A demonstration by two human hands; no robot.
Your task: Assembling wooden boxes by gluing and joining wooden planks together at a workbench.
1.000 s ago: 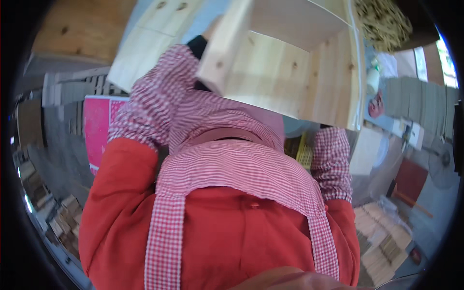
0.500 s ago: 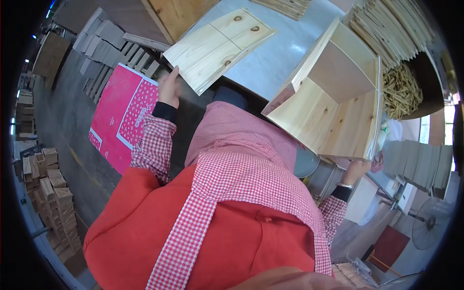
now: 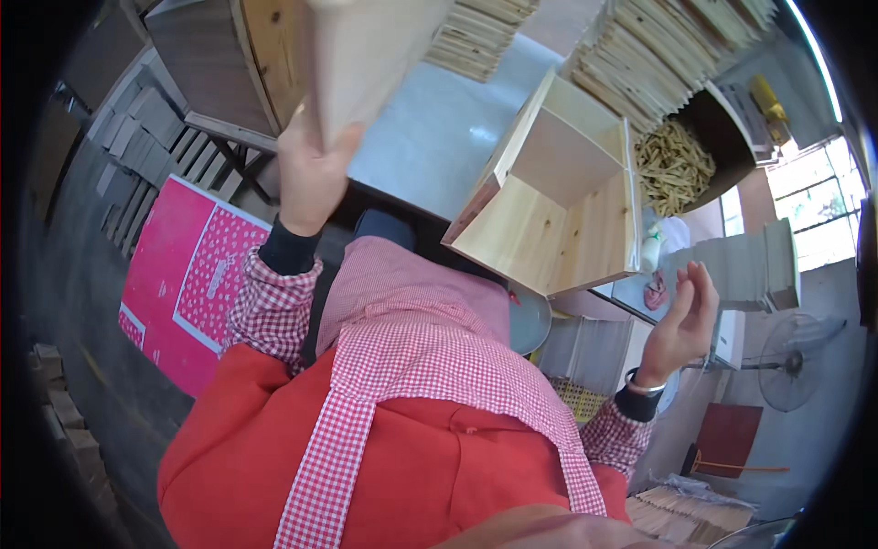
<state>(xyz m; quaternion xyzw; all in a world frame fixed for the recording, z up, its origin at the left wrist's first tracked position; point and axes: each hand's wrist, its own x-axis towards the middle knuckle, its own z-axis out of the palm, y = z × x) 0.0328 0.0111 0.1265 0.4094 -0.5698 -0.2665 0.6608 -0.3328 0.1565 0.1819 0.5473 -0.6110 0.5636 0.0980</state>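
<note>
My left hand (image 3: 313, 176) grips the lower edge of a pale wooden panel (image 3: 370, 55), raised and tilted at the top of the view and blurred by motion. My right hand (image 3: 681, 327) is lifted in the air with its fingers stretched out and nothing in it. Just left of it, an open pale wooden box (image 3: 508, 229) with an inner divider rests at the right front of the table (image 3: 402, 169). The right hand is apart from the box.
Thin wooden boards (image 3: 631, 59) stand stacked at the back right, beside a round container of small wood strips (image 3: 675, 169). A pink printed carton (image 3: 165, 274) stands on the left. A fan (image 3: 796, 361) is at the far right, and more board pieces (image 3: 480, 37) lie on the table.
My left hand has lifted the panel off the table, turning it up and toward the far left. My right hand has let go of the box's near corner and risen with spread fingers.
</note>
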